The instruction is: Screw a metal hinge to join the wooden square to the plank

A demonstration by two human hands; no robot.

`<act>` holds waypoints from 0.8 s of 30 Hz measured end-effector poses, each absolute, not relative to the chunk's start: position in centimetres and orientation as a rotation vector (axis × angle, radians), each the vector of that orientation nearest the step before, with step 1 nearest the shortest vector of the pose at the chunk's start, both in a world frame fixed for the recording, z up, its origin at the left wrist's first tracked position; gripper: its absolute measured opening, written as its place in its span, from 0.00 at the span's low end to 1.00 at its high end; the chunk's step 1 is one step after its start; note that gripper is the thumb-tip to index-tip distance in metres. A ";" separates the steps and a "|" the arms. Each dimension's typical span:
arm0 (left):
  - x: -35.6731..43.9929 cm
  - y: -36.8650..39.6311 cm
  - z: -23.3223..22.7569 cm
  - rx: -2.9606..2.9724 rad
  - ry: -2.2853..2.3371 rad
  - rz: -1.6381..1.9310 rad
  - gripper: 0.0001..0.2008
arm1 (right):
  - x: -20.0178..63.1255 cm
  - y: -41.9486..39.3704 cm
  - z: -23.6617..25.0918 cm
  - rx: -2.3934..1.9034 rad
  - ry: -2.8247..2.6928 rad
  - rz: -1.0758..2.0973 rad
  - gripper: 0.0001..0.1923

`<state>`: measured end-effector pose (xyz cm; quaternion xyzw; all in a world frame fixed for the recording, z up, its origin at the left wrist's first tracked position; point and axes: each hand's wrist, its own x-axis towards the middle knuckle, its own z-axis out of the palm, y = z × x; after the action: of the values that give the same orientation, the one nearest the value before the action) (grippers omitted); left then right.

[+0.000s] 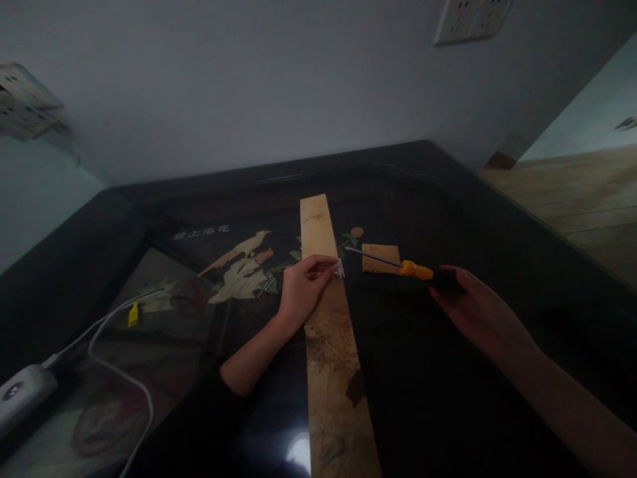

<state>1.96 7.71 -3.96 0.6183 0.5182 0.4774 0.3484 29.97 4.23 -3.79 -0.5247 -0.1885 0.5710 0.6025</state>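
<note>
A long wooden strip [331, 372] lies on a dark glossy table [438, 398], running from near me toward the wall. My left hand [301, 289] rests on the strip and pinches a small metal hinge [340, 268] at the strip's right edge. My right hand [472, 309] grips a screwdriver [415, 269] with an orange and black handle. Its thin shaft points left, with the tip just right of the hinge. A small wooden block [381, 259] lies on the table under the shaft.
A white power strip [22, 392] with a white cable [114, 372] and a yellow tag [133, 314] sits at the table's left. The table top bears a bird and flower inlay [239, 265]. Wall sockets [470, 20] hang above. Wooden floor [577, 192] lies to the right.
</note>
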 end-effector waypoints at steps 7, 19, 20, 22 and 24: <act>1.8 7.7 -4.2 1.749 1.405 1.169 0.07 | 30.1 4.1 -4.0 -1.203 -0.470 1.306 0.11; 1.6 7.5 -4.3 1.906 1.421 1.139 0.07 | 29.8 3.8 -3.6 -1.196 -0.491 1.307 0.09; 1.6 7.4 -4.2 1.921 1.417 1.137 0.07 | 29.8 3.8 -3.6 -1.201 -0.496 1.302 0.09; 1.6 7.4 -4.1 1.951 1.410 1.125 0.07 | 29.8 3.8 -3.6 -1.212 -0.509 1.303 0.09; 1.7 7.4 -4.0 1.966 1.409 1.114 0.07 | 29.8 3.8 -3.5 -1.217 -0.512 1.312 0.09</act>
<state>1.66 7.40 -3.99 0.7173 0.5140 0.4063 0.2371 29.76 3.84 -3.53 -0.5243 -0.2208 0.5653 0.5974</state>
